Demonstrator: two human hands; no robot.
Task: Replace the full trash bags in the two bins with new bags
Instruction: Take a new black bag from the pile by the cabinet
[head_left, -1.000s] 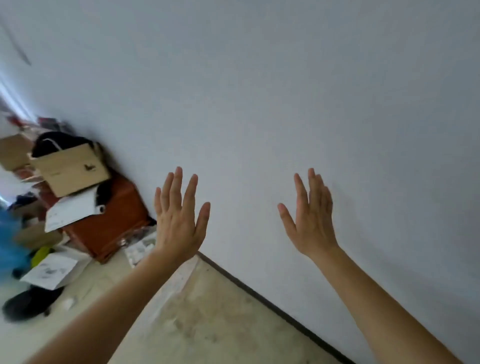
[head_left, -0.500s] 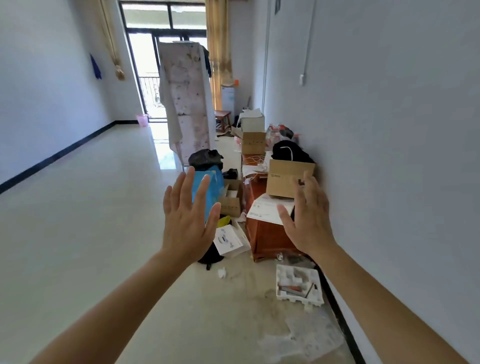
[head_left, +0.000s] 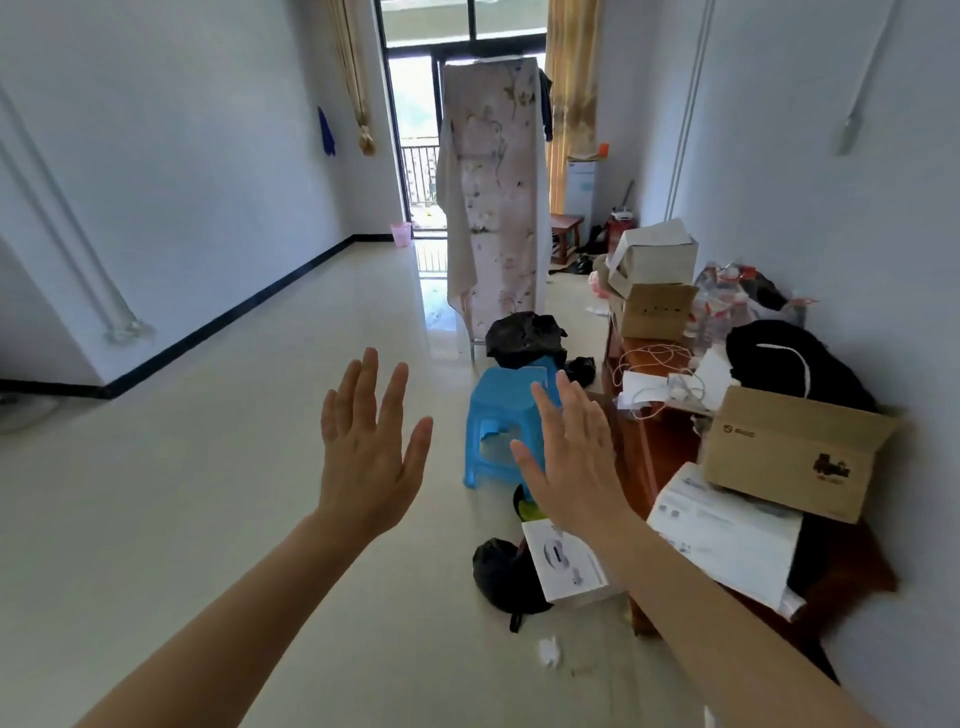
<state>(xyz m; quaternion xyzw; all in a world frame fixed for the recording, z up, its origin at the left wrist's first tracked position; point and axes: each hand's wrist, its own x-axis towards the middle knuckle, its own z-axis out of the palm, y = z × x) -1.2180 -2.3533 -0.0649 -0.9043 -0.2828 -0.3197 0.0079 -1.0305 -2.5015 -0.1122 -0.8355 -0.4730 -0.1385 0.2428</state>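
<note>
My left hand (head_left: 371, 457) and my right hand (head_left: 571, 462) are raised in front of me with fingers straight and spread, holding nothing. A small pink bin (head_left: 400, 234) stands far off by the balcony door at the left wall. A black bag (head_left: 524, 338) sits bunched on the floor behind a blue plastic stool (head_left: 498, 410). Another black bag (head_left: 501, 574) lies on the floor nearer to me, just under my right forearm.
A brown table (head_left: 649, 457) along the right wall is piled with cardboard boxes (head_left: 789, 452), white boxes (head_left: 722, 540) and cables. A drying rack draped with a floral sheet (head_left: 493, 197) stands mid-room. The pale tiled floor (head_left: 208, 493) stretches left.
The view has swung left from the bare wall to look down the room and moved closer to the clutter. Both hands stay raised and spread, holding nothing.
</note>
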